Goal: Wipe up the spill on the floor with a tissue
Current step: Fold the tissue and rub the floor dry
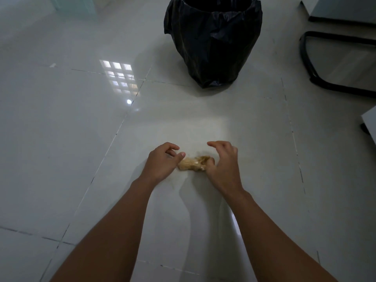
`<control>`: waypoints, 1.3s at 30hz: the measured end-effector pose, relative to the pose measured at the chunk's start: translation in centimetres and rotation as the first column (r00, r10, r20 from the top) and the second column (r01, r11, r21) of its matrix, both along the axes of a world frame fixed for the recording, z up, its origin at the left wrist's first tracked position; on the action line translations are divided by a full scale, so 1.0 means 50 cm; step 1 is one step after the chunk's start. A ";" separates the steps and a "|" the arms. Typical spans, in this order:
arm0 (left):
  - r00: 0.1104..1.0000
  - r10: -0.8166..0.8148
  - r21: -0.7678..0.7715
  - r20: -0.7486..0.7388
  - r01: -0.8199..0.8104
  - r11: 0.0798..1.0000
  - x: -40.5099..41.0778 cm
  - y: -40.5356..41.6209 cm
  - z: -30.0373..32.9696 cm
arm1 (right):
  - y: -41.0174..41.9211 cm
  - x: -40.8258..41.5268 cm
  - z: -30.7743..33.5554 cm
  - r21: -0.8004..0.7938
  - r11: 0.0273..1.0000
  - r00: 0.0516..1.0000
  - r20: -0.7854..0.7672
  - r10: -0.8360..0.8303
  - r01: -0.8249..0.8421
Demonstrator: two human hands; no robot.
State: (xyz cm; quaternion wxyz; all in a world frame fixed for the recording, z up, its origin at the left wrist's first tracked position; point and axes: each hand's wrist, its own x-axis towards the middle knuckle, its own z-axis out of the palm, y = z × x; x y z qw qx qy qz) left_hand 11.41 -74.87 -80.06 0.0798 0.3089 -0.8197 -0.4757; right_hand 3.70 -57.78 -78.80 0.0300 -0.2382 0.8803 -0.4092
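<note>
The tissue (pixel 193 163) lies on the floor (pixel 81 139) as a crumpled wad stained yellow-brown, its long axis running roughly left to right between the two hands; its right end is pinched by the right hand (pixel 222 165), whose thumb presses against the wad while the other fingers arch up and spread above it, so this hand is closed on the tissue only at thumb and a lower finger, as far as the view lets me judge; the left hand (pixel 162 162) sits just beside the wad's left end, fingers curled but empty, its thumb tip near or barely touching the paper, which of the two I cannot tell; the right hand is therefore the nearer and already engaged one, and any gathering or lifting would, I judge, turn on drawing the wad along that left-to-right axis into a single grasp; around the wad the glossy tile carries a faint yellowish smear toward the wrists, though glare and arm reflections make it hard to say how much spill remains; the underside of the tissue and the right hand's lower fingers are hidden; well beyond, straight ahead, stands a bin lined with a black bag (pixel 213 39), its top cut off by the frame; black chair legs (pixel 317 78) sit at the far right.
</note>
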 end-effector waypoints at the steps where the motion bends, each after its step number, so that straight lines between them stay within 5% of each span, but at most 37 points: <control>1: 1.000 0.013 -0.053 -0.006 -0.013 0.999 0.005 -0.010 -0.003 | 0.001 0.010 -0.004 0.014 0.997 0.993 -0.094 0.074 -0.073; 4: 0.999 0.011 -0.312 -0.046 -0.025 0.950 0.034 -0.038 -0.020 | -0.001 0.043 -0.034 0.191 0.946 0.941 -0.170 0.293 -0.260; 9: 0.992 0.000 -0.622 0.126 0.079 0.779 0.125 -0.057 -0.070 | -0.026 0.107 -0.056 0.444 0.775 0.877 0.054 0.477 -0.449; 12: 0.989 -0.021 -0.626 0.149 0.110 0.772 0.147 -0.061 -0.085 | -0.050 0.095 -0.058 0.506 0.710 0.854 0.116 0.507 -0.490; 16: 0.996 -0.032 -0.561 0.085 0.075 0.825 0.147 -0.063 -0.077 | -0.038 -0.014 -0.057 0.584 0.749 0.949 0.158 0.273 -0.313; 26: 0.981 0.065 -0.642 0.181 0.068 0.764 0.172 -0.102 -0.092 | -0.178 -0.170 -0.057 0.580 0.759 0.955 0.197 0.223 -0.297; 33: 0.985 0.054 -0.641 0.165 0.066 0.764 0.173 -0.114 -0.099 | -0.319 -0.095 -0.050 0.509 0.631 0.786 0.164 0.596 -0.585; 39: 0.988 0.049 -0.653 0.149 0.061 0.755 0.175 -0.114 -0.102 | -0.214 0.013 -0.049 0.498 0.534 0.646 0.072 0.760 -0.684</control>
